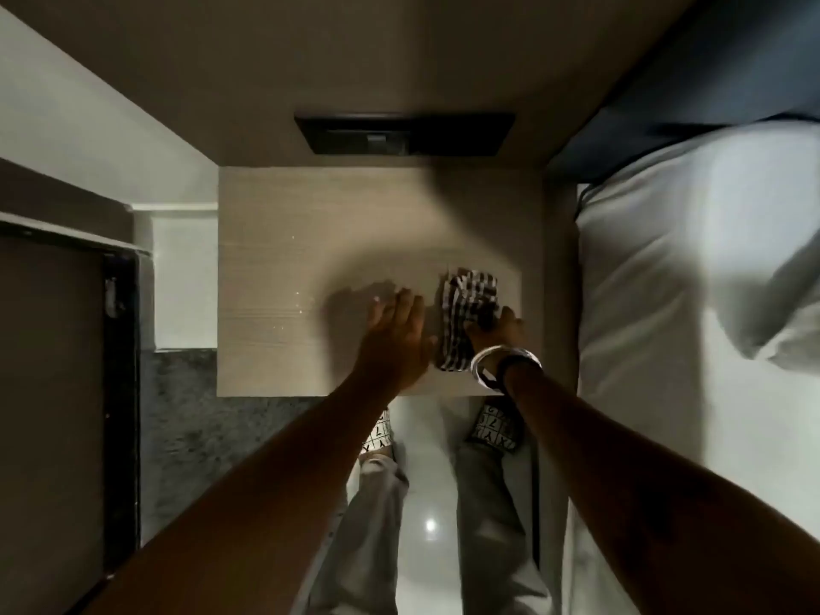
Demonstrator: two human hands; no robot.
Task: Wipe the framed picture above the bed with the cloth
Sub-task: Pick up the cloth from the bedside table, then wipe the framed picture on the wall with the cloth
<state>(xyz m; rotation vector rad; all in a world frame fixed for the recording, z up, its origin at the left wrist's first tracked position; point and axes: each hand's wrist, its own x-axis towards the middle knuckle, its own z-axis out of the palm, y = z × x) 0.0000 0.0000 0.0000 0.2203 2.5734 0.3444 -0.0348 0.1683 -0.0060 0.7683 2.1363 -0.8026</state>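
Checked cloth (466, 319) bunched under right hand (497, 332), fingers clamped on it; left hand (397, 335) flat, spread on bedside surface (275, 268). Risk: loose hanging end snags, cloth drops.

Letters "Y", "7" on slippers (492, 430)

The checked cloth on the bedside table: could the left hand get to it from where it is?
Probably yes. The left hand lies flat on the bedside table right beside the checked cloth, nothing between them, though the right hand already grips it.
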